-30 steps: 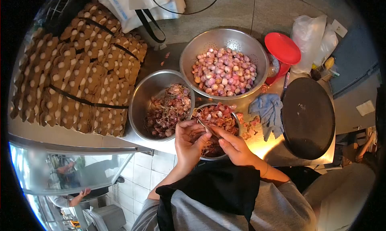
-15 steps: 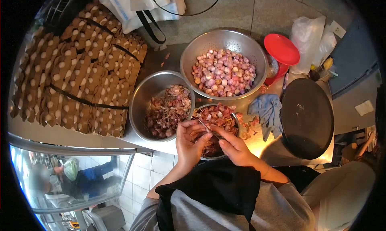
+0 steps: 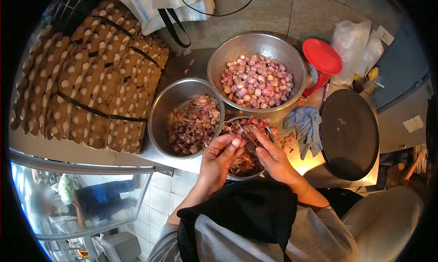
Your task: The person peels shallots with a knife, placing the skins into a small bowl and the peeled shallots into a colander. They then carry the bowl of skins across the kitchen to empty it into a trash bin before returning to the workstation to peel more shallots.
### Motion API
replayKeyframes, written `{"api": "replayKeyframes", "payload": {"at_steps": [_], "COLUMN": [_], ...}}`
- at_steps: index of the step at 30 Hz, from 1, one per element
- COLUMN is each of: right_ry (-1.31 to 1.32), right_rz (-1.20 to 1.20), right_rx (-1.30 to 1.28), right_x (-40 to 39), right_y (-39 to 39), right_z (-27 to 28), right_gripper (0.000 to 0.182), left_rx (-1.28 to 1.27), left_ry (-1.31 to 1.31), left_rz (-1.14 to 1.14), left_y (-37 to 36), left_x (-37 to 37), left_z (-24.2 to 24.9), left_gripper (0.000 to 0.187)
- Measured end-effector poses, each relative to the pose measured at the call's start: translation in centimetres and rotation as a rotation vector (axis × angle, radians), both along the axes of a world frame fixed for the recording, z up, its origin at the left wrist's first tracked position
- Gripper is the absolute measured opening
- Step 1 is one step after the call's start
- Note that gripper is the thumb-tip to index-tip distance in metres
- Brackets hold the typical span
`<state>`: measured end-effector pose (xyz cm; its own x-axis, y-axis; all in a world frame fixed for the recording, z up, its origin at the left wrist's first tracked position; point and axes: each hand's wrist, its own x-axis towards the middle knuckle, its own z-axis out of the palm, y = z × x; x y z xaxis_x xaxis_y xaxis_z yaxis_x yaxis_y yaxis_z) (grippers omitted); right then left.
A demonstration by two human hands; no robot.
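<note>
My left hand [image 3: 215,160] pinches a pale, partly peeled shallot [image 3: 236,142] between thumb and fingers. In my right hand [image 3: 275,160] is a small knife [image 3: 244,130], its thin blade pointing up and left beside the shallot. Both hands hover over a smaller metal bowl of reddish shallot skins [image 3: 245,165]. To the left, a metal bowl [image 3: 160,95] holds unpeeled shallots with roots [image 3: 189,129]. Behind the hands stands a large colander [image 3: 292,66] of peeled shallots [image 3: 255,82].
Stacked egg trays [image 3: 91,79] fill the left side. On the right lie a blue glove [image 3: 303,127], a round black pan [image 3: 350,134] and a red scale [image 3: 322,57]. Plastic bags [image 3: 350,45] lean at the wall. A person [image 3: 59,212] shows behind glass at lower left.
My hands have drawn apart slightly, and the shallot in my left fingers now shows its pale side. The knife blade has turned. The view has shifted a little.
</note>
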<state>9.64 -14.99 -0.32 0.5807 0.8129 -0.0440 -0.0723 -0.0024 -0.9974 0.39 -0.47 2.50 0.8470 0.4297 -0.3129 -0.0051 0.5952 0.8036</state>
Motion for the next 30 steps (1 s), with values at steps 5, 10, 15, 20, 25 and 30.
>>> {"api": "replayKeyframes", "payload": {"at_steps": [5,10,15,20,25,30], "right_ry": [0.099,-0.223,-0.334,0.084,-0.230,0.115], "right_rz": [0.077,0.036,-0.064,-0.129,-0.126,0.033], "right_rx": [0.051,0.068,0.041,0.026,0.029,0.022], "right_x": [-1.2,-1.5,-1.7,-1.8,-0.3,-1.1], "right_y": [0.3,1.0,0.9,0.9,1.0,0.6], "right_z": [0.8,0.3,-0.7,-1.6,1.0,0.6], "right_gripper": [0.042,0.040,0.036,0.034,0.037,0.040], "left_rx": [-0.029,0.029,0.027,-0.021,-0.094,-0.034], "left_ry": [-0.042,-0.032,-0.035,-0.035,-0.043,-0.018], "left_rz": [0.045,0.035,0.004,-0.044,-0.083,-0.076], "left_y": [0.1,0.4,0.6,0.8,1.0,1.1], "left_x": [-0.1,0.0,0.0,0.2,0.2,0.0], "left_z": [-1.2,-1.9,-2.0,-1.2,-0.5,-1.2], "left_gripper": [0.022,0.023,0.023,0.023,0.022,0.020]}}
